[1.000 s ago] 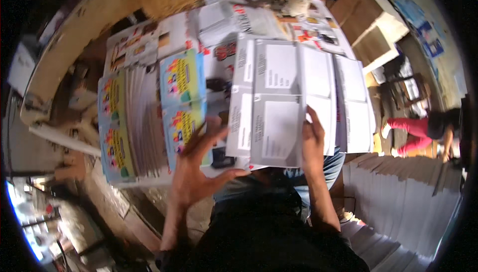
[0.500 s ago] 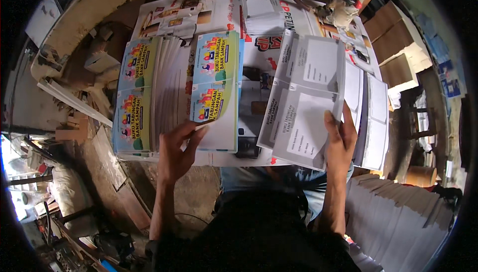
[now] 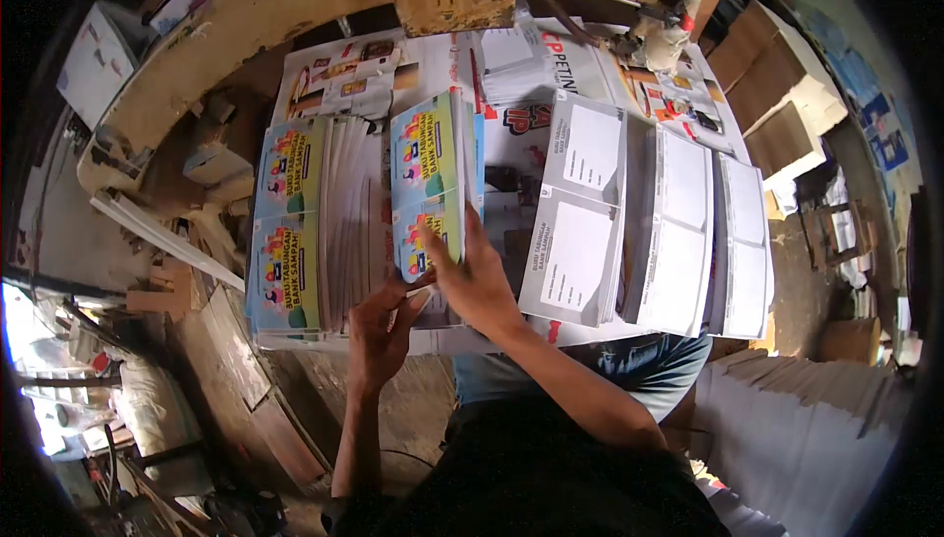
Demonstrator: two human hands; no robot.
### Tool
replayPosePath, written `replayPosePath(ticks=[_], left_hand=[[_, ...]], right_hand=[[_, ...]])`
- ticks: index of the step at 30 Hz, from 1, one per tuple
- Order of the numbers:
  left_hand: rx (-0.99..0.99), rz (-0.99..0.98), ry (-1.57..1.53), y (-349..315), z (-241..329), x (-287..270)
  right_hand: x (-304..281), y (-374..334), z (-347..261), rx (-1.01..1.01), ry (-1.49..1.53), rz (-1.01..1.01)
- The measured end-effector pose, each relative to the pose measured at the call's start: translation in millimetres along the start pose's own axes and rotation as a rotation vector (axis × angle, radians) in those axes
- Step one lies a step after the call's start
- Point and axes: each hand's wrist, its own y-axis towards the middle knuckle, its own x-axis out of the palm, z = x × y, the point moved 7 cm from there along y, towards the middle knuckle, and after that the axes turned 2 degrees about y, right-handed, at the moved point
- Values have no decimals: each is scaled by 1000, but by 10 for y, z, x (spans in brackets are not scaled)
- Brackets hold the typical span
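Observation:
A colourful printed sheet with a yellow, blue and green design (image 3: 423,158) is in both my hands, over the middle of the table. My right hand (image 3: 477,276) grips its right edge, thumb on top and fingers partly hidden behind. My left hand (image 3: 382,330) pinches at its lower left corner; the fingertips partly hide each other, and white paper shows beside them. Left of it lies a fanned pile of matching colourful sheets (image 3: 285,183) with white pages. To the right is a pile of grey-bordered printed sheets (image 3: 580,242).
Fanned white ruled sheets (image 3: 678,193) and another white stack (image 3: 742,252) lie at the table's right. A small white stack (image 3: 516,75) sits at the back. A glue-smeared bottle (image 3: 664,45) stands far right. A tall paper stack (image 3: 796,429) rises beside my right leg.
My right hand has let go of the grey-bordered sheets, which now lie on the table, and has crossed left to grip the colourful sheet. My left hand remains at that sheet's lower edge.

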Motion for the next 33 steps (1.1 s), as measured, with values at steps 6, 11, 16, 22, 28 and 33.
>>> replayPosePath(ticks=[6,11,16,22,28,33], left_hand=[[4,335,102,261,-11,-413],[3,380,60,421,-123,-612],[127,473,374,842,-725,-1976],[-76,544,1264,927,-1223,-2092],[-209,660,1457,970,-906,-1854],[595,754,1023,860,573,-658]], right_hand=[[-47,-180,-115,-91,-414,-95],[263,-486,-470,-461,-371,-103],[-195,-618,-908,-522,-325,-164],[-1843,-693,-1191,-521,-448,259],[-3605,-1299,-1360,-484,-1038,932],[-4667,-1758,-1144,-304,-1302,955]])
